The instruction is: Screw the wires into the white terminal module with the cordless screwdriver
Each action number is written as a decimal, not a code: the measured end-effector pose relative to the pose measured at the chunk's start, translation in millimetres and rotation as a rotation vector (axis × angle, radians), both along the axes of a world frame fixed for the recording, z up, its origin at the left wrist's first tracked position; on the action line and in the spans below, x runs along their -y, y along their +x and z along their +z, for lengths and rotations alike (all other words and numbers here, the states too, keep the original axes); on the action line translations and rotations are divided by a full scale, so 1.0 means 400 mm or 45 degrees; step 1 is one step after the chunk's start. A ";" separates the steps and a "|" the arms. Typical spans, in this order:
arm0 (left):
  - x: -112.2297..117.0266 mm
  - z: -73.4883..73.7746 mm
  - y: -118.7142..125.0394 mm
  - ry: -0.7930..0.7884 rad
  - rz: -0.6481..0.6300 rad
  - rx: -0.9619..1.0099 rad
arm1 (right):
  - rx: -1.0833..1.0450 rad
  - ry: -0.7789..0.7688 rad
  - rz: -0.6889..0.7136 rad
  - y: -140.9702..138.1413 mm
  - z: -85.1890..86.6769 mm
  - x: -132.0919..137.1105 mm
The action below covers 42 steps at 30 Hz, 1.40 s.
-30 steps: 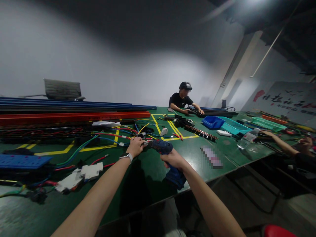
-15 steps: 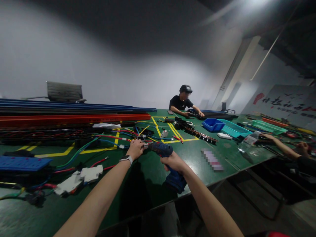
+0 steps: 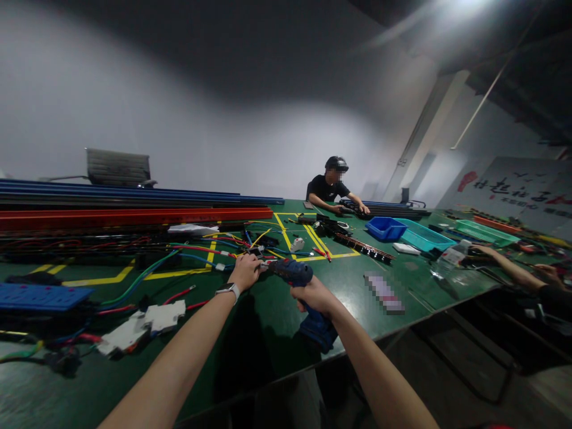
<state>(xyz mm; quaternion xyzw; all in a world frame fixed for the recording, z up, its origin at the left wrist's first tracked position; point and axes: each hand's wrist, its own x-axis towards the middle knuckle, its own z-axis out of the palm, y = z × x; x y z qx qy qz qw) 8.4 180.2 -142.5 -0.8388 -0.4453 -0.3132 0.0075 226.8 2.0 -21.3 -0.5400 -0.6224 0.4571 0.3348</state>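
Observation:
My right hand [image 3: 313, 294] grips a blue cordless drill [image 3: 292, 272] by its handle, with the battery base low over the table's near edge. The drill's nose points left, to a small part at the fingertips of my left hand [image 3: 246, 271]. That hand wears a watch [image 3: 229, 290] at the wrist, and its fingers are bent around the part, which I cannot make out. Red, blue and yellow wires [image 3: 196, 256] run from the left up to my left hand. A small white block [image 3: 297, 244] lies just beyond the drill.
White breakers [image 3: 143, 325] and a blue power strip [image 3: 42, 297] lie at left on the green table [image 3: 357, 339]. Long orange rails [image 3: 134, 218] stretch behind. Blue [image 3: 385, 227] and teal trays [image 3: 422, 235] stand right of centre. Two co-workers' hands are at the far side and right.
Both hands and the drill stay almost in place. The view has shifted very slightly.

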 end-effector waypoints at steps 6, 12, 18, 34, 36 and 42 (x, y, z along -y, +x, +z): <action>0.003 0.004 0.001 -0.036 0.014 -0.007 | 0.001 0.006 -0.029 -0.003 0.004 0.003; 0.004 0.004 0.001 -0.009 0.012 -0.016 | -0.022 0.008 0.006 0.001 -0.002 -0.002; 0.004 0.007 0.002 -0.035 0.011 -0.003 | -0.012 0.014 -0.003 0.003 -0.009 -0.004; -0.009 -0.006 -0.002 -0.006 -0.006 -0.018 | 0.017 -0.022 0.024 0.002 -0.001 -0.003; -0.009 -0.007 -0.003 -0.009 0.000 -0.018 | 0.019 -0.036 0.019 0.002 0.001 -0.003; -0.007 -0.007 -0.003 0.010 -0.006 -0.014 | -0.011 -0.027 0.003 0.002 0.001 -0.002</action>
